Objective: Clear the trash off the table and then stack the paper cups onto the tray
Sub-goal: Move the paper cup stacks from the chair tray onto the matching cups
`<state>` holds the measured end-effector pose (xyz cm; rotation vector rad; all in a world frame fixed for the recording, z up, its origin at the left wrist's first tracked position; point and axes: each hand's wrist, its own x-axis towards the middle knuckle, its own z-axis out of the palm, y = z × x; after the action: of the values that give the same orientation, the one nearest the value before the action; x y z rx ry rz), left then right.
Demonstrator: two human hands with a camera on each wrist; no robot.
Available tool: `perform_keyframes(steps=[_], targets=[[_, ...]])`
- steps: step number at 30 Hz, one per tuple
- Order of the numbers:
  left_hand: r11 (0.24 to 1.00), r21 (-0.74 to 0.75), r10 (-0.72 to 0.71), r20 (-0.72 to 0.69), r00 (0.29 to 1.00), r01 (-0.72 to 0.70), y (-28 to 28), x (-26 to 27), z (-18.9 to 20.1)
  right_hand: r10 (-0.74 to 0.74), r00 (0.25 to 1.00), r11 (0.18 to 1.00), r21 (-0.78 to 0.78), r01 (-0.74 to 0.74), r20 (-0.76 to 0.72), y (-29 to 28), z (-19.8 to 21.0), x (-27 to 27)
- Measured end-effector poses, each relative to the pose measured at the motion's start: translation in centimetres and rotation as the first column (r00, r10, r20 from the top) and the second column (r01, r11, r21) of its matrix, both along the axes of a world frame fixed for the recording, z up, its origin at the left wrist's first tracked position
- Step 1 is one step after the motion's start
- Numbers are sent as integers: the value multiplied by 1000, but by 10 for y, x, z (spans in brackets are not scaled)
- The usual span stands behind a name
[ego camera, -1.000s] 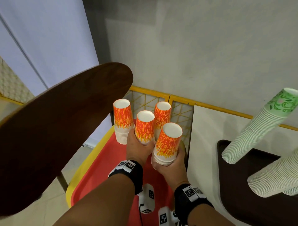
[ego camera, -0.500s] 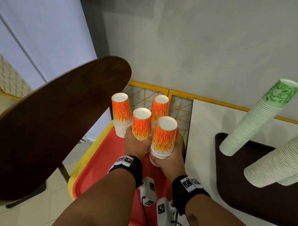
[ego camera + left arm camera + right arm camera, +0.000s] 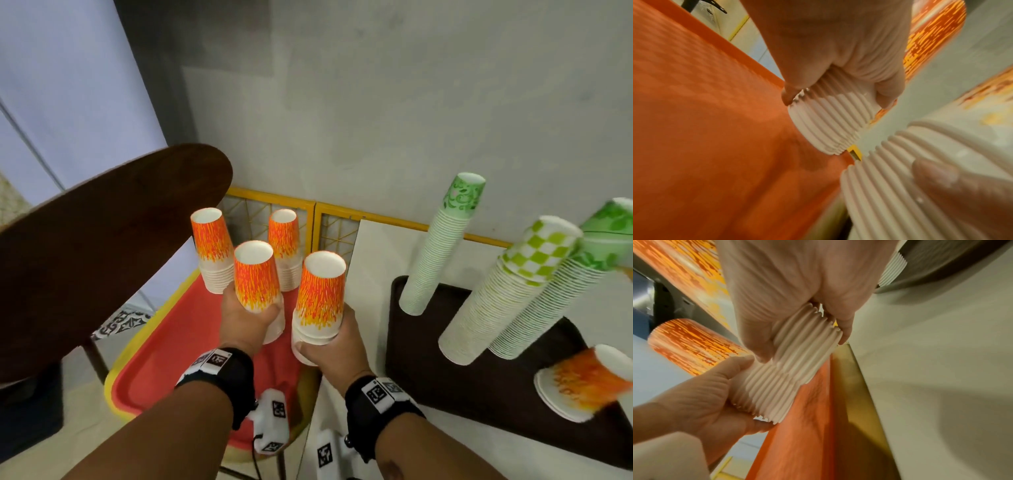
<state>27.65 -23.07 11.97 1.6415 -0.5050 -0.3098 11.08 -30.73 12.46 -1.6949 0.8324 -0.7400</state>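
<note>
My left hand (image 3: 246, 318) grips the base of a stack of orange flame-print paper cups (image 3: 255, 281), low over the red tray with a yellow rim (image 3: 171, 346). Beside it my right hand (image 3: 335, 339) grips a second orange stack (image 3: 320, 294) at the tray's right edge. Two more orange stacks (image 3: 212, 250) (image 3: 284, 246) stand at the back of the tray. The left wrist view shows my fingers (image 3: 838, 56) curled round the ribbed cup rims (image 3: 830, 123) above the tray (image 3: 705, 129). In the right wrist view both stacks (image 3: 807, 340) (image 3: 766, 389) sit side by side, each held by a hand.
A dark brown tray (image 3: 479, 377) on the white counter (image 3: 373, 257) carries tall green-patterned cup stacks (image 3: 442, 246) (image 3: 496, 298) and an orange stack lying on its side (image 3: 582, 383). A round brown tabletop (image 3: 102, 240) rises at the left. A yellow-framed grid panel (image 3: 260, 205) stands behind.
Both hands keep their grips. The right hand's stack has drawn slightly to the right of the left one. The head view has swung right, showing more of the dark tray.
</note>
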Motion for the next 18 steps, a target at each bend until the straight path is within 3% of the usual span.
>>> perform_keyframes(steps=[8,13,18], targets=[[951,-40,-307,14,952,307,16,-140,44,94,993,996,-10,-94,68,10,19,-147],[884,-40,-462,87,883,466,-19,-236,62,-22,997,998,-59,27,76,-12,42,-257],[858,-100,-501,53,864,504,-74,-317,79,-206,971,962,-155,223,119,-56,74,-332]])
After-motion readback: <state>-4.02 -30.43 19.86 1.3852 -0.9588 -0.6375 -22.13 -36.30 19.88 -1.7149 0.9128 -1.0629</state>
